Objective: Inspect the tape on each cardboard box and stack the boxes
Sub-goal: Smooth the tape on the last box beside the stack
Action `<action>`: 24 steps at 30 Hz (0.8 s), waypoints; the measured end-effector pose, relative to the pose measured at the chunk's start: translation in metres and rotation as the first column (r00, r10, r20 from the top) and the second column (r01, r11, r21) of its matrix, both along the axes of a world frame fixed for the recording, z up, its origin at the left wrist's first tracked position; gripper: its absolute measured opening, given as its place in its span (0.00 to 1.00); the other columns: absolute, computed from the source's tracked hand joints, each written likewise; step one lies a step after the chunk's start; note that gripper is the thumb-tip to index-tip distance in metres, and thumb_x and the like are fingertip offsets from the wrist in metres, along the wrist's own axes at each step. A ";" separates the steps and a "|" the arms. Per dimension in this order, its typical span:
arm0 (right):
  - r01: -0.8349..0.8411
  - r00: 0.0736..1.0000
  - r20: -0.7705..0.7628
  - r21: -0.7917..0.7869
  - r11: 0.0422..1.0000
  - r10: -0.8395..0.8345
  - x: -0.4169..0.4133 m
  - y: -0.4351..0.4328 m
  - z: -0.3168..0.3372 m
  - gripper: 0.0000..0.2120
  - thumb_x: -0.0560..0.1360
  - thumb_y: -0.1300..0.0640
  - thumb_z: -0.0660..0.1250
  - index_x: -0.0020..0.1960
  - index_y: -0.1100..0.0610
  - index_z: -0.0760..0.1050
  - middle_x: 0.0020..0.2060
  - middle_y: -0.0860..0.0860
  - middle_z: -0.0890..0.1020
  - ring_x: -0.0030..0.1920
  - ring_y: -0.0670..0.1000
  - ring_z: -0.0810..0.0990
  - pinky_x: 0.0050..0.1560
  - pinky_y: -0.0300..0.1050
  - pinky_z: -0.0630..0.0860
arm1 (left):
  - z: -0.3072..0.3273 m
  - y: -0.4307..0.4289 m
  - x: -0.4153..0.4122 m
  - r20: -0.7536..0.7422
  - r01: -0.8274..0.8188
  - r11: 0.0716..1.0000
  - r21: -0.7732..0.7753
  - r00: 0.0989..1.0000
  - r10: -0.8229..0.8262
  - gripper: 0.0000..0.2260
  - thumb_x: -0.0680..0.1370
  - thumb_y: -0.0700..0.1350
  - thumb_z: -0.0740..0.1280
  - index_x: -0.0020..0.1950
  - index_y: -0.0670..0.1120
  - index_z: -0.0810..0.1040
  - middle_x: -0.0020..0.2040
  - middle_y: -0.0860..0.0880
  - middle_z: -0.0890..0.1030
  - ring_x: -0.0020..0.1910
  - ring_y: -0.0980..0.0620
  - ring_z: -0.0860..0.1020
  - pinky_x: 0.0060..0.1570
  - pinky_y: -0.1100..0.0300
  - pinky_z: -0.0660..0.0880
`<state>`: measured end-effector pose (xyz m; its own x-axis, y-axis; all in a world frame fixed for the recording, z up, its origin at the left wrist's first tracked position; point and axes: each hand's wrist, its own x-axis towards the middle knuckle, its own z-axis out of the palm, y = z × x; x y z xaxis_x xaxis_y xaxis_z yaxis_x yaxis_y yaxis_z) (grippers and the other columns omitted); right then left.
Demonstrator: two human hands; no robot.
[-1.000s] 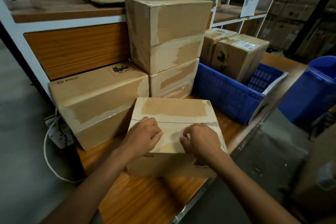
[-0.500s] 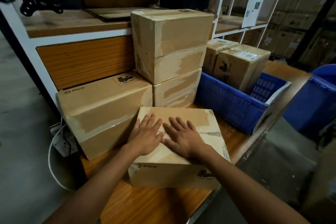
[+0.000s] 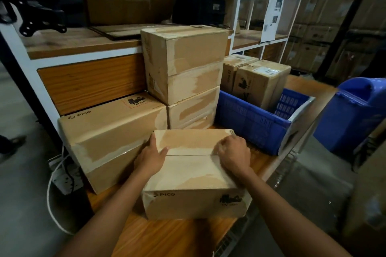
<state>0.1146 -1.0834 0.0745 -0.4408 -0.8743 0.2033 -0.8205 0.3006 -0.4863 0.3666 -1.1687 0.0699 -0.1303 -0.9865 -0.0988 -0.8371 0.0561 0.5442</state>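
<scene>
Bare forearms [image 3: 108, 210] end in a bare left grip [image 3: 149, 159] and right grip [image 3: 234, 155].

Dim storeroom, white metal shelving [image 3: 83, 59] with wooden boards, wooden table [image 3: 167, 238], grey floor [image 3: 20, 204], stacked cartons [image 3: 334, 6] at far right.

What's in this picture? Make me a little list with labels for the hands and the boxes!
Front box: on the wooden table, taped on top
Left hand: grips its left edge
Right hand: grips its right edge
Stack behind: one box atop another
Blue crate: at the right, holds two small boxes
</scene>
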 end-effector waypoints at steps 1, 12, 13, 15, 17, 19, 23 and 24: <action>0.143 0.984 0.116 -0.047 0.989 -0.137 -0.004 0.006 -0.002 0.15 0.78 0.44 0.65 0.63 0.47 0.76 0.64 0.48 0.75 0.65 0.52 0.74 0.64 0.54 0.75 | 0.001 0.001 0.000 -0.055 -0.004 1.000 0.017 0.998 0.005 0.36 0.82 0.61 0.59 0.82 0.52 0.43 0.80 0.43 0.61 0.76 0.39 0.64 0.70 0.46 0.66; 0.368 0.673 0.731 -0.195 0.909 -0.116 -0.014 0.029 0.038 0.18 0.80 0.47 0.66 0.66 0.54 0.75 0.59 0.52 0.79 0.50 0.49 0.78 0.45 0.43 0.73 | 0.030 0.003 0.003 -0.594 -0.234 0.970 0.074 0.771 0.231 0.18 0.81 0.60 0.62 0.59 0.47 0.72 0.56 0.44 0.79 0.51 0.45 0.77 0.49 0.50 0.75; 0.383 0.694 0.714 -0.257 0.887 -0.093 -0.012 0.031 0.041 0.15 0.80 0.44 0.65 0.62 0.52 0.76 0.56 0.52 0.79 0.49 0.49 0.79 0.42 0.42 0.74 | 0.040 0.006 0.004 -0.616 -0.275 0.957 0.088 0.740 0.269 0.18 0.81 0.61 0.60 0.59 0.47 0.72 0.55 0.45 0.78 0.51 0.45 0.76 0.47 0.51 0.74; 0.394 0.750 0.660 -0.390 0.832 -0.046 -0.010 0.036 0.049 0.14 0.80 0.41 0.64 0.54 0.51 0.75 0.51 0.51 0.79 0.47 0.49 0.79 0.42 0.43 0.75 | 0.057 0.013 0.005 -0.647 -0.354 0.931 0.089 0.690 0.324 0.23 0.82 0.64 0.55 0.64 0.46 0.72 0.57 0.44 0.78 0.54 0.42 0.76 0.50 0.50 0.73; 0.400 0.778 0.628 -0.492 0.773 -0.003 -0.006 0.042 0.057 0.14 0.80 0.41 0.63 0.49 0.52 0.73 0.46 0.51 0.79 0.45 0.48 0.78 0.43 0.43 0.74 | 0.067 0.020 0.005 -0.634 -0.416 0.909 0.032 0.695 0.340 0.27 0.82 0.65 0.50 0.68 0.47 0.72 0.60 0.44 0.77 0.58 0.41 0.76 0.55 0.48 0.71; 0.427 0.774 0.633 -0.534 0.730 0.011 -0.001 0.045 0.062 0.17 0.80 0.39 0.62 0.45 0.53 0.71 0.43 0.52 0.77 0.42 0.48 0.76 0.42 0.43 0.72 | 0.070 0.030 0.003 -0.613 -0.432 0.900 -0.065 0.729 0.306 0.27 0.82 0.65 0.49 0.66 0.47 0.73 0.57 0.46 0.77 0.58 0.43 0.76 0.55 0.49 0.71; 0.474 0.753 0.657 -0.500 0.724 -0.040 0.009 0.045 0.055 0.25 0.74 0.32 0.62 0.42 0.54 0.70 0.42 0.55 0.76 0.41 0.52 0.75 0.44 0.48 0.73 | 0.057 0.045 0.007 -0.523 -0.415 0.878 -0.239 0.817 0.244 0.12 0.82 0.54 0.62 0.50 0.46 0.70 0.49 0.44 0.78 0.45 0.47 0.77 0.35 0.57 0.69; 0.474 0.755 0.652 -0.475 0.741 -0.065 0.009 0.045 0.053 0.22 0.76 0.35 0.64 0.42 0.55 0.70 0.42 0.55 0.76 0.42 0.53 0.75 0.45 0.49 0.74 | 0.054 0.048 0.009 -0.514 -0.410 0.877 -0.250 0.824 0.239 0.09 0.81 0.51 0.64 0.49 0.46 0.70 0.49 0.44 0.78 0.43 0.47 0.77 0.33 0.59 0.67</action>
